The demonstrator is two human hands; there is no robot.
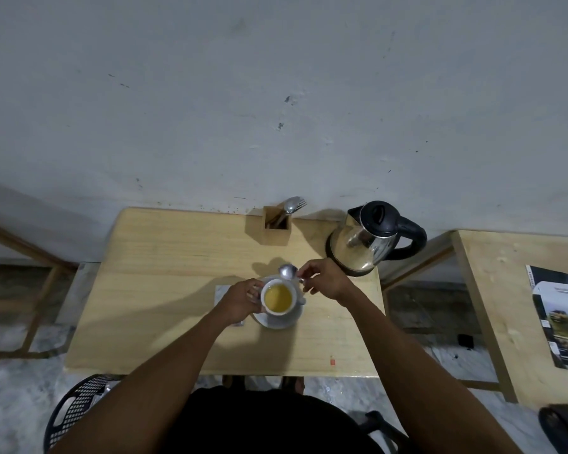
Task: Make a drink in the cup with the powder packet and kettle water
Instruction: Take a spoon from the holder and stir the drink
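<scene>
A white cup (267,308) holding yellow liquid (278,297) stands on a white saucer (281,321) near the middle of the wooden table (164,290). My left hand (241,301) wraps the cup's left side. My right hand (323,278) pinches the handle of a metal spoon (287,271), whose bowl hovers just beyond the cup's far rim. The steel kettle (368,240) with a black lid and handle stands at the back right. A pale flat piece, perhaps the powder packet (219,293), lies mostly hidden under my left hand.
A wooden cutlery holder (277,226) with a spoon and fork stands at the table's back edge by the wall. A second table (505,290) with a printed magazine (561,316) is on the right. A black perforated stool (76,407) is at lower left.
</scene>
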